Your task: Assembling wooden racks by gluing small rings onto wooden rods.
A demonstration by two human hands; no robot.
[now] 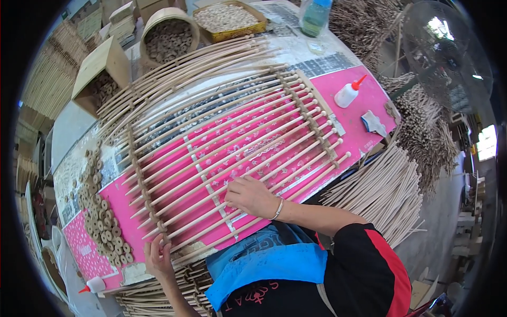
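A rack of slim wooden rods [222, 138] lies across the pink table. Its rods pass through a row of wooden rings [141, 177] on the left and another such row [312, 122] on the right, where round knobs cap the ends. My left hand [160, 258] is at the near end of the left row, fingertips closed about a wooden ring; the fingers partly hide it. Over the near rods my right hand [250, 195] is curled, its fingers closed on a wooden rod. A bracelet [278, 209] circles my right wrist.
Loose wooden rings [105, 227] are heaped at the table's left. A red-tipped glue bottle [347, 95] stands at right, another [94, 285] lies near left. A ring-filled bucket [170, 39], a wooden box [100, 74] and a yellow tray [231, 21] line the back. A fan [449, 53] stands right.
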